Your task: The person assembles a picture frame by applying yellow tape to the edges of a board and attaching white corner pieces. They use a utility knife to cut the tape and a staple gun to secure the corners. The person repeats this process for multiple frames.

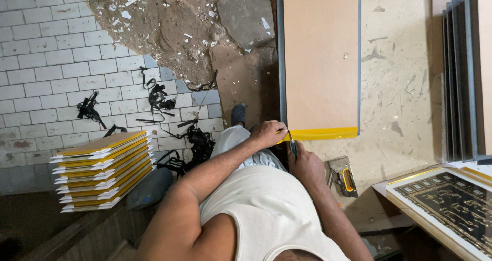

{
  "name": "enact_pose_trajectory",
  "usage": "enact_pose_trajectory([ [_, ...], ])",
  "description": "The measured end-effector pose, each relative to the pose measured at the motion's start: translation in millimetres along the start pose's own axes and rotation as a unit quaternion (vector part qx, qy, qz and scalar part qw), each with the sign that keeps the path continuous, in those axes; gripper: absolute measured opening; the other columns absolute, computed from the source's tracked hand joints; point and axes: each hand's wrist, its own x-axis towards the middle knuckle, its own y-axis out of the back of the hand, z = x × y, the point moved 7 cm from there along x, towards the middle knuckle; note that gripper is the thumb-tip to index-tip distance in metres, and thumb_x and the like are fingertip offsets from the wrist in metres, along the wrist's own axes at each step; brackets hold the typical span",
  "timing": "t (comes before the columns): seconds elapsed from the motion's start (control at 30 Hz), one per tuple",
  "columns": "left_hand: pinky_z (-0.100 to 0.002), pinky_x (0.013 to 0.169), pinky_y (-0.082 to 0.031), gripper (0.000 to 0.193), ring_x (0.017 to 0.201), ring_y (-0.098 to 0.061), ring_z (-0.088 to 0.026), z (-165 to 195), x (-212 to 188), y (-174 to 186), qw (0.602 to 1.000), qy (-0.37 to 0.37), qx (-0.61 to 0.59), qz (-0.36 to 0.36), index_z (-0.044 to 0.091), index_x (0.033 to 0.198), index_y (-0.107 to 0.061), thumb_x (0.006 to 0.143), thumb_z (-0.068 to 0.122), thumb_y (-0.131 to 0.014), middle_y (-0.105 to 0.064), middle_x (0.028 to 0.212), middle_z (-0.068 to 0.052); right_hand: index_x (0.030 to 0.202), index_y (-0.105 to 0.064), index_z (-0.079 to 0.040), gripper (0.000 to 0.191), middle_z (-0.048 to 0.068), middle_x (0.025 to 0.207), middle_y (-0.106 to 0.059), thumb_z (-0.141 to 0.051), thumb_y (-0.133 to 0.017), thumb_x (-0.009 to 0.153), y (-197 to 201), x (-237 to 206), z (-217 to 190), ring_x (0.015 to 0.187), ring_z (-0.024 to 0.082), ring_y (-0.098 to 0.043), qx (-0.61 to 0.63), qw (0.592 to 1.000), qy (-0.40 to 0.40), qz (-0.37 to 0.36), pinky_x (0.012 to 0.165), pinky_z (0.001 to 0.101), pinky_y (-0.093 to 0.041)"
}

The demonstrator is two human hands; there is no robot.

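Though brown-backed, frame (320, 61) (yellow-edged)

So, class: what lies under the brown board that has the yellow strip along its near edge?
The brown board lies flat on a scratched pale worktable, with the yellow strip on its near edge. The table surface directly beneath is covered, so anything there cannot be seen.

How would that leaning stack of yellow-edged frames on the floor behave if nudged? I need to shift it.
The stack of frames leans unevenly, so it would probably slide apart or topple. Each frame looks flat and stiff. Together they are likely heavy, and the white corner pieces may slip off.
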Motion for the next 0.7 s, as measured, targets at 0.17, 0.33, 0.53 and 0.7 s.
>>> enact_pose_trajectory([
  [0.17, -0.047, 0.081, -0.057, 0.021, 0.09, -0.072, -0.037, 3.6, -4.5, 1.0, 1.0, 0.004, 0.007, 0.006, 0.01, 0.097, -0.076, 0.091, 0.029, -0.067, -0.073, 0.094, -0.017, 0.135, -0.059, -0.013, 0.049, 0.025, 0.077, -0.072, -0.041, -0.057, 0.095, -0.2, -0.4, 0.0, 0.072, 0.044, -0.071, 0.013, 1.0, -0.014, -0.008, 0.066, 0.0547, -0.057],
  [0.33, -0.047, 0.082, -0.057, 0.022, 0.092, -0.072, -0.037, 9.5, -8.0, -0.7, 1.0, 0.008, 0.003, 0.002, 0.01, 0.098, -0.075, 0.093, 0.029, -0.066, -0.073, 0.096, -0.017, 0.13, -0.062, -0.011, 0.045, 0.024, 0.08, -0.073, -0.039, -0.059, 0.096, -9.7, 0.9, 4.1, 0.075, 0.043, -0.072, 0.021, 1.0, -0.005, -0.002, 0.068, 0.0546, -0.057],
  [0.53, -0.047, 0.081, -0.058, 0.022, 0.092, -0.072, -0.036, 12.6, -8.0, -7.5, 1.0, 0.03, 0.003, -0.001, 0.011, 0.1, -0.075, 0.093, 0.029, -0.065, -0.073, 0.098, -0.016, 0.11, -0.07, -0.01, 0.035, 0.021, 0.08, -0.073, -0.041, -0.06, 0.098, -7.5, 1.6, 5.0, 0.077, 0.041, -0.071, 0.004, 0.999, -0.001, -0.054, 0.071, 0.0532, -0.057],
  [0.7, -0.045, 0.082, -0.057, 0.02, 0.092, -0.071, -0.033, 7.5, -4.9, -10.6, 0.999, 0.044, 0.032, -0.001, 0.014, 0.101, -0.075, 0.095, 0.031, -0.067, -0.071, 0.099, -0.015, 0.112, -0.07, -0.015, 0.037, 0.016, 0.073, -0.076, -0.044, -0.055, 0.096, 22.4, -19.6, 39.9, 0.066, 0.034, -0.078, 0.114, 0.958, -0.086, -0.248, 0.066, 0.0457, -0.064],
])
